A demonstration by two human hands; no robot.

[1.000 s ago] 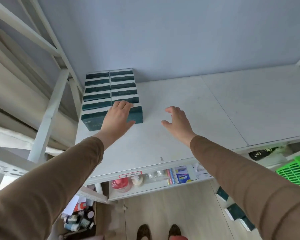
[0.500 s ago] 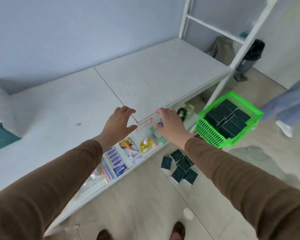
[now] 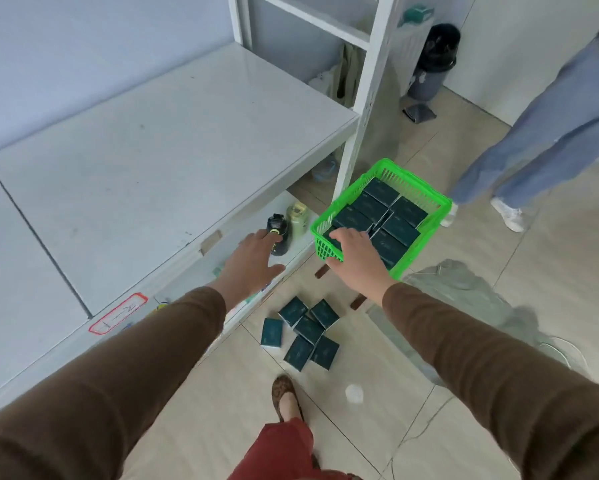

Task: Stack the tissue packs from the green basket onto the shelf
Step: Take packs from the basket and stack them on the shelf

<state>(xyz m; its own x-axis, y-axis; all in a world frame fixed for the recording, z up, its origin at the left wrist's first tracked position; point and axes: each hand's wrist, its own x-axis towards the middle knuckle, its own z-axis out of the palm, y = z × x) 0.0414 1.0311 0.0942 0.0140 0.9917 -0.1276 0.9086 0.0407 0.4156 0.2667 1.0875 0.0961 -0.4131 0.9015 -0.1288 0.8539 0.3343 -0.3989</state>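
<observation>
1. Two hands reach out: the left hand (image 3: 247, 258) hovers with fingers spread, holding nothing, over the shelf's (image 3: 159, 161) front edge.
2. The right hand (image 3: 355, 252) is nearer, fingers over the green basket's (image 3: 429, 233) near corner; whether it grips a pack, I cannot tell.
3. Tissue packs (image 3: 400, 230) lie flat just beyond its fingertips.

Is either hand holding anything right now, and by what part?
The left hand holds nothing, fingers spread. The right hand reaches into the green plastic basket onto a dark teal tissue pack at the near corner; whether it grips yet cannot be told.
</observation>
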